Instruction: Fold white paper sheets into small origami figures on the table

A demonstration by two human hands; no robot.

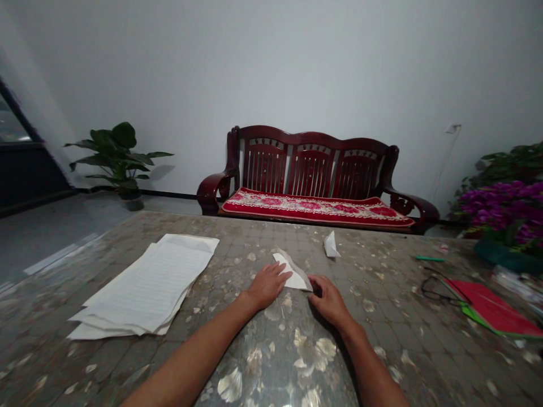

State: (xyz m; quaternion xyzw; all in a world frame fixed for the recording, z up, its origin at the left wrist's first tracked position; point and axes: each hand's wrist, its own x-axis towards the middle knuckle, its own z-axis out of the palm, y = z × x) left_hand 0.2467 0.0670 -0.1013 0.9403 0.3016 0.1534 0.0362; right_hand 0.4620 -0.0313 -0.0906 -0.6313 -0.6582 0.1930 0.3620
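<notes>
- While both forearms reach in from 6 o'clock, the left hand (267,285) lies flat, its fingers close together and pointing toward 2 o'clock, with the fingertips pressing on a folded white paper (293,273).
- The right hand (328,299) is curved, with its bent fingers (317,285) touching the lower right tip of that paper; whether they pinch it, I cannot tell.
- The paper lies between the hands on a glossy, floral-patterned tabletop (382,322), forming a rough triangle with a doubled edge along its upper right side.
- A smaller folded white paper (331,246) stands at 12 o'clock from the hands, near the far table edge, well apart from them.
- A loose stack of lined paper sheets (144,285) lies at 9 o'clock from the hands.
- At 3 o'clock sit a red folder (492,308), a thin black wire loop (436,291) just beside it, and a green strip (429,258) farther toward 2 o'clock.
- Beyond the table, a dark red wooden sofa (314,161) with a red floral cushion (314,207) stands at 12 o'clock against the wall.
- A leafy potted plant (114,158) stands at 11 o'clock, and purple flowers (500,209) fill the 2 o'clock corner.
</notes>
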